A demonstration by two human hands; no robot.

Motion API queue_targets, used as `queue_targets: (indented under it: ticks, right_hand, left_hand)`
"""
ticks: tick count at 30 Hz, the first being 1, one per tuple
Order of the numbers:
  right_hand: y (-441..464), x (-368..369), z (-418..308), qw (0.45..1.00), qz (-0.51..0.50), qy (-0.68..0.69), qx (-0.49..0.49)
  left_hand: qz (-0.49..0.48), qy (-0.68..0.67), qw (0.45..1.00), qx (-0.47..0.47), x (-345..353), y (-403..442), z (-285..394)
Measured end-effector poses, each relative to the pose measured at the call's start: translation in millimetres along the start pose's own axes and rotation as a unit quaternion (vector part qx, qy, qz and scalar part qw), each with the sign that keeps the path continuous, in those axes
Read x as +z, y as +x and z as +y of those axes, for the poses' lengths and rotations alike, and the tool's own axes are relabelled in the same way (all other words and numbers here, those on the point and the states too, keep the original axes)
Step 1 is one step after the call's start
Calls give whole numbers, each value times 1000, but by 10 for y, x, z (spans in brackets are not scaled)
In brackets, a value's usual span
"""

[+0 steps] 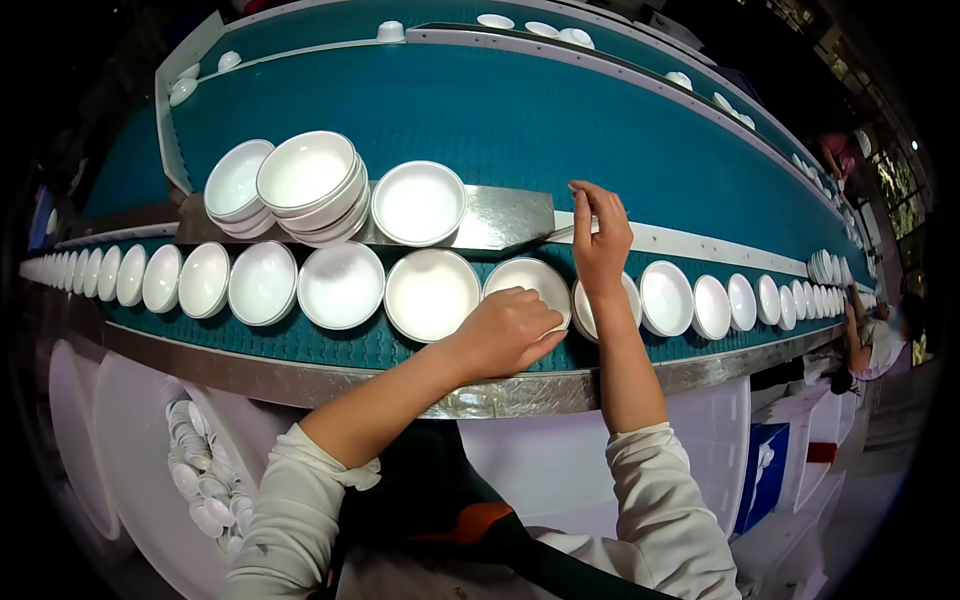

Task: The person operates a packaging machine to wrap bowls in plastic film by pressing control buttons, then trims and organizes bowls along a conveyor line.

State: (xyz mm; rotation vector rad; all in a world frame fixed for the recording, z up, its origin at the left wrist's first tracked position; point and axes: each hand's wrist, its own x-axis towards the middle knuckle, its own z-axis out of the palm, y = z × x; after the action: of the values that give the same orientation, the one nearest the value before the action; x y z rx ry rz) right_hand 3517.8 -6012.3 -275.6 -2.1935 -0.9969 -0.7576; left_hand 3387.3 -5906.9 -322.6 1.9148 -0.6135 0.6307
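Note:
A long row of white bowls (432, 295) stands on the narrow green belt (330, 350). My left hand (508, 332) is over the front of one bowl (530, 278), its fingers curled down; whatever they hold is hidden. My right hand (601, 238) is raised above another bowl (622, 305), fingers bent toward the thumb, near the white rail; I cannot make out anything in it. Behind the row, a single bowl (418, 203) and stacked bowls (306, 175) rest on a metal plate (505, 212).
A wide teal belt (480, 110) runs behind, with scattered bowls (390, 32) along its far rail. At the lower left, a white tub (130, 400) holds many small white pieces. A blue crate (762, 480) is at the lower right. Another person (882, 345) is at the far right.

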Motion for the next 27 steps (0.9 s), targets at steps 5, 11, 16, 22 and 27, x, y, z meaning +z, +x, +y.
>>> queue_targets:
  ticks: [5,11,16,22,27]
  right_hand:
    - [-90,-23,-247,993,-47,85,-61]
    - [-136,10,-316,987,-37,115,-104]
    - [-83,-34,-317,985,-20,128,-112]
    - [-116,-50,-316,935,-64,342,67]
    - [-71,-48,-378,950,-108,291,26]
  left_hand:
    - [16,17,999,-24,-22,37,-54]
    - [47,15,999,-22,-46,110,-61]
    - [22,9,999,-26,-97,211,16]
    - [92,96,990,-48,-254,349,50]
    - [111,69,991,-35,-241,357,3]
